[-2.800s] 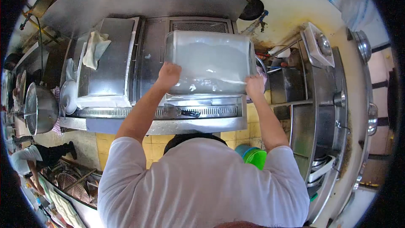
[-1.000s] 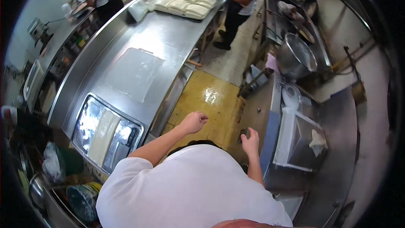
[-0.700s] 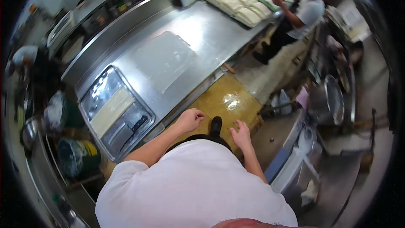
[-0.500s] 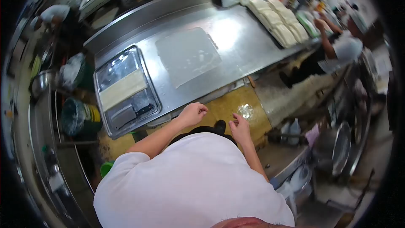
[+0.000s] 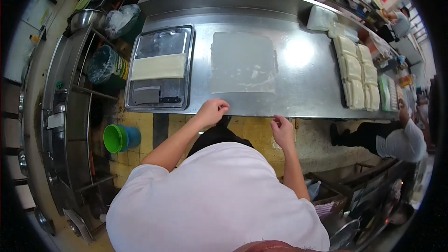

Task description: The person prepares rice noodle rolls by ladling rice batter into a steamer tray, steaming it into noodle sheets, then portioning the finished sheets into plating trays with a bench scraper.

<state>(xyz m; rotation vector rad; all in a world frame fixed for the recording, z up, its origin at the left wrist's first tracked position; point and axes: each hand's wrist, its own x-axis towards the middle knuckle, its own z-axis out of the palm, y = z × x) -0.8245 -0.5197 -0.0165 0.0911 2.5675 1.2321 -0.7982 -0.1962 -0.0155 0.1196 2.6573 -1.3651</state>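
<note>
My left hand (image 5: 213, 111) is held at the front edge of the steel table, its fingers loosely curled and nothing visible in them. To its right, my right hand (image 5: 283, 130) hangs just short of the same edge, bent fingers apart and holding nothing. Beyond them, a thin pale rectangular sheet (image 5: 242, 60) lies flat on the steel table (image 5: 303, 95). Left of it is a metal tray (image 5: 190, 65) with a folded strip of pale dough (image 5: 158, 67) across its middle. A cleaver (image 5: 147, 95) with a black handle rests in the tray's near part.
Several pale dough blocks (image 5: 355, 72) fill a tray at the table's right end, near a co-worker (image 5: 399, 140). A green and blue bucket (image 5: 122, 138) stands on the floor at left. Behind it are a lined bin (image 5: 103, 65) and a steel rack (image 5: 77, 126).
My view has turned and moved nearer, so the table now lies straight across ahead. Both hands have come closer to its front edge. The tray, sheet and dough keep their places on the table.
</note>
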